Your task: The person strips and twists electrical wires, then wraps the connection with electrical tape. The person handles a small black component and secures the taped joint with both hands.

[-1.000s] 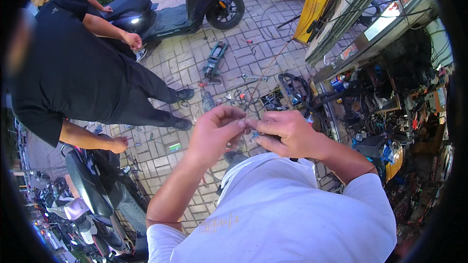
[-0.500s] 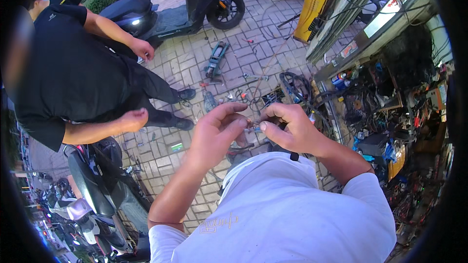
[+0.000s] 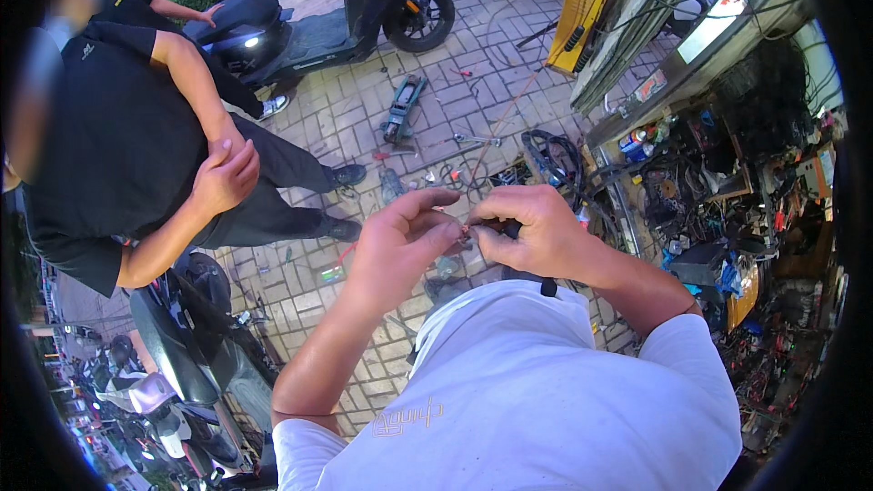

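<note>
Small part [image 3: 466, 231], reddish and dark, too fine to identify: between the fingertips of left hand [image 3: 400, 244] and right hand [image 3: 536, 232], in front of white shirt [image 3: 546, 373]. Right grip: thumb and index nearly closed, apparently pinched on the near end. Left grip: thumb tip up to the part, index apart above; contact behind the thumb hidden, cannot tell how firm. Fingertip hold likely owing to small size; raised above paving [image 3: 314, 127], probably for close sight.

Beyond the grip, on the paving: wrench [image 3: 477, 140] and looped black tube [image 3: 548, 162], seemingly for ready reach. Farther out: green tool [image 3: 402, 109], lying flat. Right of the grip: heaped parts [image 3: 673, 195], presumably stock. Left of the grip: co-worker [image 3: 136, 136], forearms meeting in front, apparently standing by. Past both: black scooter [image 3: 318, 32], upright, presumably parked.
</note>
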